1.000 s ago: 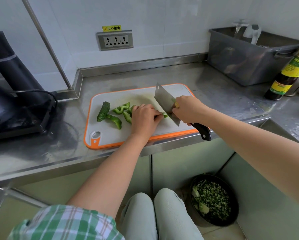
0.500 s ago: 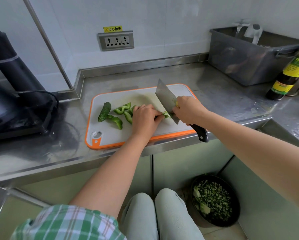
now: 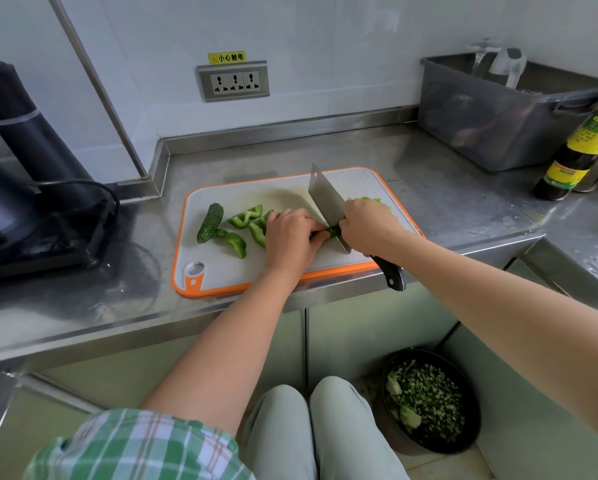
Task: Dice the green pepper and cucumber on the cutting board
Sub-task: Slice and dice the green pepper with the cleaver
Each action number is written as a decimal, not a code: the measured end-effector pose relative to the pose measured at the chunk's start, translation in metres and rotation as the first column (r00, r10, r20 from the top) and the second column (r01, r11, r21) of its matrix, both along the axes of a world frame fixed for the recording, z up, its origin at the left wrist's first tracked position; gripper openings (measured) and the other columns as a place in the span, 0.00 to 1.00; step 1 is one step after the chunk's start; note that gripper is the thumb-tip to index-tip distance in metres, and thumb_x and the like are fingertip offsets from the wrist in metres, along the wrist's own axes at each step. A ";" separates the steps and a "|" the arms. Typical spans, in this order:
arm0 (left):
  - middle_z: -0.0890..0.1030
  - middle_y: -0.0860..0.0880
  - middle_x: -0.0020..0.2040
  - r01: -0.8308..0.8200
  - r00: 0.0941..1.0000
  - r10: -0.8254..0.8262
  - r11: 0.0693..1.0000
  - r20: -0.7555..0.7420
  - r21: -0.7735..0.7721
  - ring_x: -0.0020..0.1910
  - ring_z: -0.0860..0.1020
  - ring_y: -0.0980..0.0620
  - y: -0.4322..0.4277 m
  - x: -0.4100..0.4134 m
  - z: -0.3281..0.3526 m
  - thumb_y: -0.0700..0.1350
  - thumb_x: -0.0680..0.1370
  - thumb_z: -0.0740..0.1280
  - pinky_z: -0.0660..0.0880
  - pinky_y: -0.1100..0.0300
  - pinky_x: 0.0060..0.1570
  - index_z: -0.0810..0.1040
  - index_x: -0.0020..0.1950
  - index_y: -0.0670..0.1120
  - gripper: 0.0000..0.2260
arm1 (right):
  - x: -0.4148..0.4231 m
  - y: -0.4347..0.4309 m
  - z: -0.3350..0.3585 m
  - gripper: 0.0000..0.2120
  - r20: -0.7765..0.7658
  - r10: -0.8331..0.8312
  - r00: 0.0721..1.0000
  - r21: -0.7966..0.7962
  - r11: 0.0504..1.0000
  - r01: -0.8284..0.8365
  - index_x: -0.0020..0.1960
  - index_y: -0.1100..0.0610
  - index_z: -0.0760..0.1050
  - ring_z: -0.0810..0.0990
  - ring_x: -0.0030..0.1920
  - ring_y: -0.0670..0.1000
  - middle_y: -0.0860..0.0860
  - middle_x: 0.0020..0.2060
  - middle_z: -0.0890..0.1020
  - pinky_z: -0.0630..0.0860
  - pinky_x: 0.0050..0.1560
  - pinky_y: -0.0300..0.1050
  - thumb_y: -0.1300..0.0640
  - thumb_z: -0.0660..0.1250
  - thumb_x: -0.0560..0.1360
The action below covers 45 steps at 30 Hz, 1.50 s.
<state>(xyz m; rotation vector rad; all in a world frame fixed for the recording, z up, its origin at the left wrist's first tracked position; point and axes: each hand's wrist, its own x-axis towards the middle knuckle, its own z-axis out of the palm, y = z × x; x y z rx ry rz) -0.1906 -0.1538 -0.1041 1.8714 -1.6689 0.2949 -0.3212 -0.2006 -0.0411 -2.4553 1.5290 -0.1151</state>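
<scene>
Far left: black appliance (image 3: pixel 31 168) with a cord, on the steel counter (image 3: pixel 446 188). Cutting board (image 3: pixel 221 275) sat near the counter's front edge. On its left part lay the cucumber (image 3: pixel 210 222), uncut, long axis running away from the person and tilted a bit right. Just beside it were loose pepper pieces (image 3: pixel 237 242), some touching the cucumber's near end.

Left hand (image 3: pixel 290 237) was mid-board, fingers curled down and pinning a pepper strip (image 3: pixel 332 232). The strip's free end stuck out right, toward the blade, so its long axis ran left-right, across the knife (image 3: pixel 325 199). The blade stood edge-down on the strip, right against the left fingertips. Right hand (image 3: pixel 370 225) was wrapped round the knife handle, whose black end poked past the board's front edge. Hands close together, strip between them.

Judgement: pepper dicing was midway and the cucumber not started. All remaining stock lay left of the left hand, so that hand was the nearer one to feed it in.

Behind the right hand: some diced bits (image 3: pixel 377 201). Further right: grey tub (image 3: pixel 498 126), bottle (image 3: pixel 581 147). On the floor below: bowl (image 3: pixel 429 400) of chopped greens.
</scene>
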 end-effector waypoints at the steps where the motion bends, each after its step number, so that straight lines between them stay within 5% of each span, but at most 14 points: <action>1: 0.79 0.50 0.36 0.004 1.000 -0.004 1.000 -0.008 -0.004 0.38 0.76 0.44 0.000 0.000 0.000 0.49 0.70 0.74 0.57 0.56 0.40 0.86 0.43 0.54 0.03 | -0.002 -0.001 0.000 0.04 0.031 -0.010 0.999 0.007 1.000 0.010 0.44 0.60 0.65 0.73 0.25 0.52 0.54 0.36 0.73 0.66 0.25 0.40 0.61 0.57 0.78; 11: 0.79 0.51 0.38 -0.014 1.000 0.014 0.999 -0.002 0.035 0.40 0.75 0.46 0.000 0.000 0.001 0.51 0.71 0.74 0.54 0.57 0.41 0.86 0.45 0.55 0.05 | -0.008 -0.001 0.010 0.02 -0.024 0.041 0.999 0.052 0.998 -0.040 0.43 0.62 0.70 0.75 0.24 0.53 0.58 0.33 0.77 0.71 0.26 0.41 0.66 0.59 0.73; 14: 0.79 0.51 0.37 -0.010 1.000 0.010 0.999 0.000 0.050 0.40 0.75 0.45 0.000 0.000 0.001 0.51 0.70 0.74 0.54 0.57 0.40 0.86 0.44 0.55 0.05 | -0.003 0.000 -0.001 0.07 -0.053 0.049 0.997 -0.014 0.999 -0.050 0.38 0.59 0.66 0.72 0.28 0.52 0.56 0.35 0.74 0.66 0.27 0.41 0.64 0.58 0.75; 19: 0.79 0.50 0.38 0.004 1.000 -0.005 0.998 0.018 0.056 0.41 0.76 0.45 0.002 -0.001 0.002 0.54 0.71 0.73 0.57 0.56 0.42 0.86 0.46 0.55 0.07 | -0.004 -0.004 -0.004 0.05 0.042 0.002 0.999 0.003 1.000 -0.002 0.44 0.61 0.66 0.73 0.26 0.53 0.56 0.36 0.73 0.68 0.26 0.41 0.61 0.57 0.78; 27: 0.81 0.51 0.47 -0.015 0.995 0.006 0.995 0.099 0.097 0.53 0.74 0.47 0.009 -0.001 0.006 0.57 0.72 0.70 0.59 0.53 0.56 0.82 0.57 0.54 0.15 | -0.022 -0.016 0.008 0.02 0.113 -0.074 0.991 0.066 0.996 0.067 0.46 0.61 0.66 0.75 0.23 0.53 0.58 0.35 0.76 0.72 0.28 0.42 0.65 0.54 0.75; 45: 0.80 0.51 0.41 -0.059 0.998 0.060 0.995 0.000 0.079 0.46 0.74 0.45 0.009 0.000 0.003 0.54 0.73 0.72 0.62 0.51 0.52 0.86 0.47 0.56 0.06 | -0.001 0.008 0.016 0.04 -0.044 0.050 0.998 0.068 0.997 -0.047 0.46 0.63 0.70 0.74 0.22 0.52 0.56 0.29 0.75 0.69 0.24 0.39 0.67 0.58 0.73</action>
